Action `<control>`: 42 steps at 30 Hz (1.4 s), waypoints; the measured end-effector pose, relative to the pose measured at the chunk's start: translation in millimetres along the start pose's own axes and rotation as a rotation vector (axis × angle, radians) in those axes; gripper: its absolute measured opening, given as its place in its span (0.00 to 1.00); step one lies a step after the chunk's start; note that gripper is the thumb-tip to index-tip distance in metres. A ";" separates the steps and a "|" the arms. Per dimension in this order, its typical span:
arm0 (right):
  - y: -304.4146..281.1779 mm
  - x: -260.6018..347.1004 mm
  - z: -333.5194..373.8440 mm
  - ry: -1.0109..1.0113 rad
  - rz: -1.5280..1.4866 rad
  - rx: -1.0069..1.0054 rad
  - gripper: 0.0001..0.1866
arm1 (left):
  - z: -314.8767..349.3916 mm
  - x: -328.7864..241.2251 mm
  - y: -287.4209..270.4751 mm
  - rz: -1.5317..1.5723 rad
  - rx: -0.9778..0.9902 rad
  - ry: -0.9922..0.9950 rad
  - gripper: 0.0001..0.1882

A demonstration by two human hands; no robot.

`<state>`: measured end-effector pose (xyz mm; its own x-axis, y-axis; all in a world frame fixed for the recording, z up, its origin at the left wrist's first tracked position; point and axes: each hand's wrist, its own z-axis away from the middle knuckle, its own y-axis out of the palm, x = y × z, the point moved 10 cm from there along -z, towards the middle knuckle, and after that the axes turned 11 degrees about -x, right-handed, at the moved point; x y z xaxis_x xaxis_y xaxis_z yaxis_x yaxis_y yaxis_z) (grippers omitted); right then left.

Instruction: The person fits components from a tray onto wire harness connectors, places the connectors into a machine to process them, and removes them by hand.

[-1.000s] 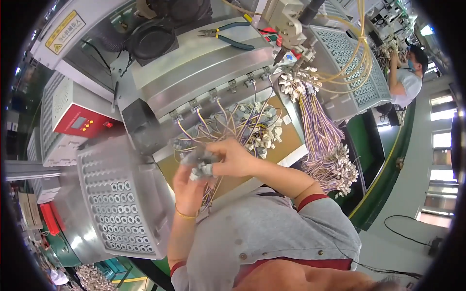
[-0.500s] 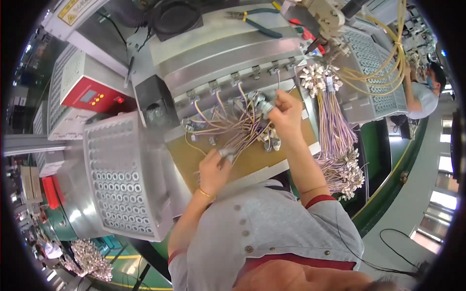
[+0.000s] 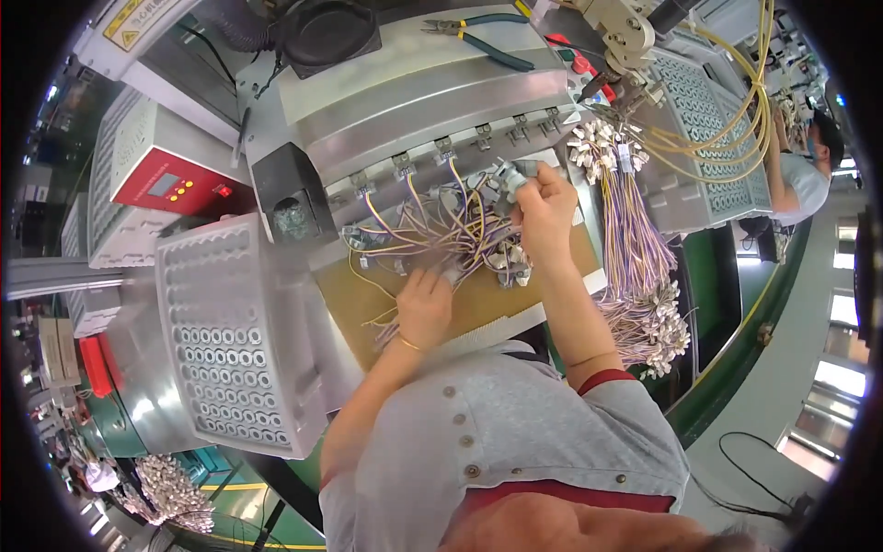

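My right hand (image 3: 544,210) is closed, thumb and fingers pinching a small silvery part (image 3: 509,179) at the right end of a loose wire heap. Its exact kind is unclear. My left hand (image 3: 426,308) is closed on thin purple, white and yellow wires (image 3: 471,230), and wire ends come out below it. Grey coverings seem to wrap some fingertips. The wires lie on a brown board (image 3: 363,317). Behind them runs a metal fixture (image 3: 423,124) with a row of small clamps (image 3: 446,147); the three left clamps have wires leading from them.
Cutting pliers (image 3: 487,39) lie on top of the fixture. A bundle of connector-tipped wires (image 3: 635,221) hangs at right. At left stand a red-and-white control box (image 3: 175,184), a perforated grey case (image 3: 225,340) and a black holder (image 3: 292,198). Another person (image 3: 808,175) sits far right.
My left hand has moved right and farther away, up to the wires. The wire at a right-hand clamp no longer shows there. My right hand has shifted slightly right.
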<state>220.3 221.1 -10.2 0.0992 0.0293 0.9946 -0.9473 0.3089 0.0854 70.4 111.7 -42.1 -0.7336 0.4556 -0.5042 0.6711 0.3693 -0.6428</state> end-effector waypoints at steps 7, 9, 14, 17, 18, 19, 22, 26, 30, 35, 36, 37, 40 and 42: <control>-0.7 -28.6 -19.9 0.091 -0.112 -0.169 0.04 | 5.4 25.4 -17.1 0.354 0.267 -0.553 0.11; 2.2 -27.5 -21.0 0.094 -0.107 -0.148 0.05 | 23.9 35.0 -25.1 0.386 0.471 -0.686 0.14; 16.8 -28.0 -24.3 0.177 -0.277 -0.188 0.06 | 32.2 44.3 -66.0 0.392 0.470 -0.765 0.13; 16.2 -22.8 -29.6 0.137 -0.241 -0.136 0.07 | 24.8 57.6 -97.2 0.283 0.338 -0.706 0.11; 16.9 -19.6 -29.1 0.086 -0.098 -0.067 0.08 | 21.6 62.9 -115.4 0.156 0.248 -0.642 0.10; 17.5 -13.5 -26.9 0.028 0.116 0.001 0.09 | 20.6 64.9 -131.7 0.024 0.210 -0.611 0.10; 4.3 47.9 1.2 -0.564 0.677 -0.141 0.10 | 10.2 56.8 -155.0 0.116 0.000 -0.612 0.10; 54.9 69.3 79.5 -0.827 0.501 0.301 0.04 | 30.3 68.4 -141.2 0.475 -0.024 -0.889 0.12; 104.5 51.2 153.6 -1.027 0.266 0.687 0.10 | 25.1 53.4 -111.1 0.994 -0.006 -1.198 0.13; 109.7 33.4 139.6 -0.732 0.444 0.819 0.09 | 35.7 145.9 -202.9 -0.206 -0.123 -0.895 0.14; 104.7 37.3 143.2 -0.737 0.430 0.826 0.09 | 32.9 160.4 -240.8 -0.478 -0.250 -0.686 0.13; 100.1 22.3 138.9 -0.414 0.319 0.894 0.08 | 41.4 166.9 -267.4 -0.742 -0.371 -0.462 0.13; 94.1 -7.8 139.0 0.066 0.194 0.933 0.06 | 54.7 185.5 -278.3 -1.122 -0.240 -0.408 0.14; 94.3 -8.6 131.1 -0.083 0.230 0.845 0.05 | 58.9 188.9 -277.9 -1.031 -0.269 -0.461 0.13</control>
<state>90.2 125.3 -3.1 -0.1134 -0.0749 0.9907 -0.8530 -0.5040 -0.1358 -261.0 47.4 7.3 -0.8776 -0.4793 -0.0099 -0.3074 0.5785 -0.7555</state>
